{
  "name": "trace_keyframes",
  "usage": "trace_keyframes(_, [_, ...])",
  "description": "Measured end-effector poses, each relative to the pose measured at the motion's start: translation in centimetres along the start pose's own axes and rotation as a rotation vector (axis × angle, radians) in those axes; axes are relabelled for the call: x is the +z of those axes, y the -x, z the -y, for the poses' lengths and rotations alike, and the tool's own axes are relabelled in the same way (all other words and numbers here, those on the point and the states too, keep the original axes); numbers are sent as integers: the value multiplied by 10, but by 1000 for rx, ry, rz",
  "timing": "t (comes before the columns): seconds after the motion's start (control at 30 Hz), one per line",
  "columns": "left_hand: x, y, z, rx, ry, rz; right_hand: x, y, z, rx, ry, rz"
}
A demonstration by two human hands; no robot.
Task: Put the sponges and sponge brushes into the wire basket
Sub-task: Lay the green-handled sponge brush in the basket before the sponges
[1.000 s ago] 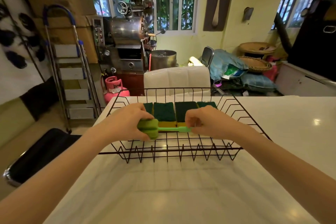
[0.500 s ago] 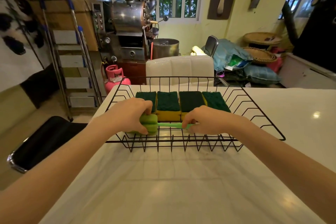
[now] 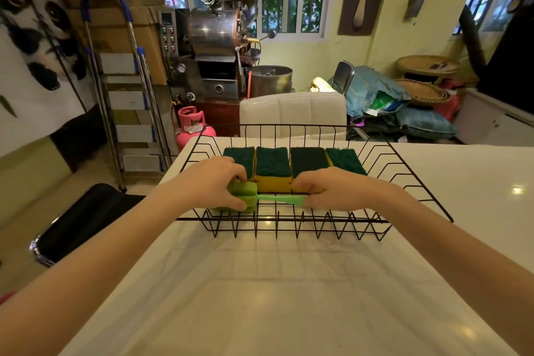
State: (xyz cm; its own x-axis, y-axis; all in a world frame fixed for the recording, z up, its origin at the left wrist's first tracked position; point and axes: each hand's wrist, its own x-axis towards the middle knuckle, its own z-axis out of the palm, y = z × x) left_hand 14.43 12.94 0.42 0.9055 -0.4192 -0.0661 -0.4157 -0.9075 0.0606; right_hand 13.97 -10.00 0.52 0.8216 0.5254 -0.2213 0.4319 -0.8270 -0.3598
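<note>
Laying sponge brush (image 3: 260,198) along near side of wire basket (image 3: 410,182): our left hand (image 3: 209,186) pinches foam head, right hand (image 3: 336,189) pinches handle (sponges (image 3: 273,166) behind). We lower level, then release.

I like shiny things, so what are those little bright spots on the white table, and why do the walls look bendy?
In the head view, the spots on the table, like the one at the right, are glare from lights reflecting off its glossy top; the wide-angle lens bows the ladder and the room's edges; the wire basket stays sharp.
</note>
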Motion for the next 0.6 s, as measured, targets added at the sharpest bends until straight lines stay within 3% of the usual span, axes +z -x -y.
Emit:
trace_keyframes(0.23, [-24, 45, -3, -29, 429, -60, -4, 21, 31, -159, -239, -211])
trace_keyframes(0.37, [-33, 86, -13, -31, 538, -147, 10, 36, 60, -298, -320, -304])
trace_keyframes(0.5, [-29, 127, -21, -16, 564, -225, 32, 48, 84, -396, -325, -301])
trace_keyframes(0.6, [-19, 152, -25, -10, 575, -204, 45, 56, 94, -447, -294, -204])
